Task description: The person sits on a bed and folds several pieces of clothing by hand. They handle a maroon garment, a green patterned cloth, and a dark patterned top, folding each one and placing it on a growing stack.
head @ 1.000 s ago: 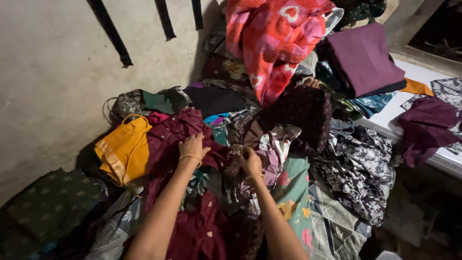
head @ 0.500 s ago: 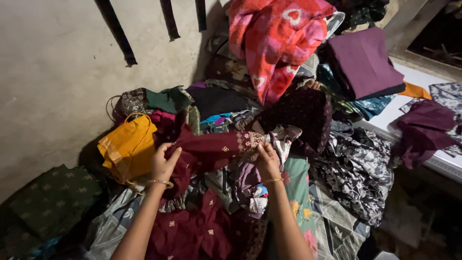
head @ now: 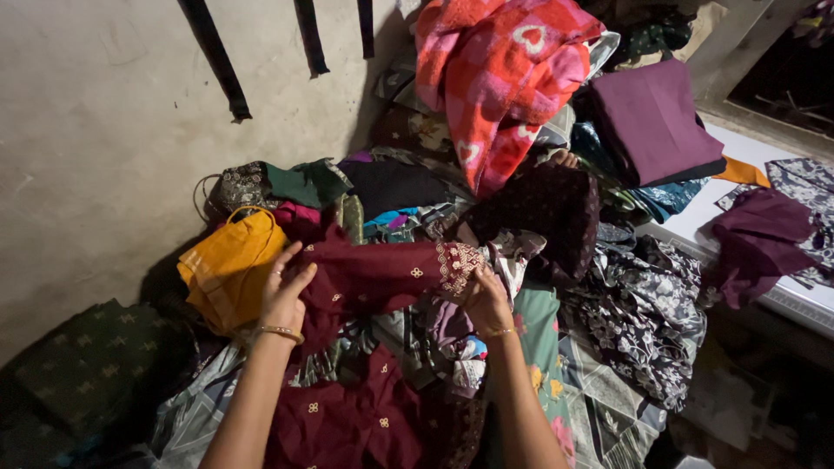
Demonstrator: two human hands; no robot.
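Note:
A maroon garment (head: 373, 278) with small gold embroidered motifs lies across a heap of clothes. One sleeve is stretched out between my hands. My left hand (head: 285, 295) grips the sleeve near the shoulder. My right hand (head: 486, 300) holds the embroidered cuff (head: 457, 259) end. Both wrists wear gold bangles. The rest of the maroon garment hangs down between my forearms.
A yellow cloth (head: 228, 265) lies left of my left hand. A red and pink heart-patterned blanket (head: 499, 78) hangs at the top. A folded purple cloth (head: 656, 117) sits at upper right on a white surface (head: 695, 221). A grey floral fabric (head: 647, 308) lies right. A plaster wall (head: 104, 130) is left.
Both hands went from pressing into the pile to lifting the maroon sleeve and stretching it out flat between them; the cuff has moved slightly up and right.

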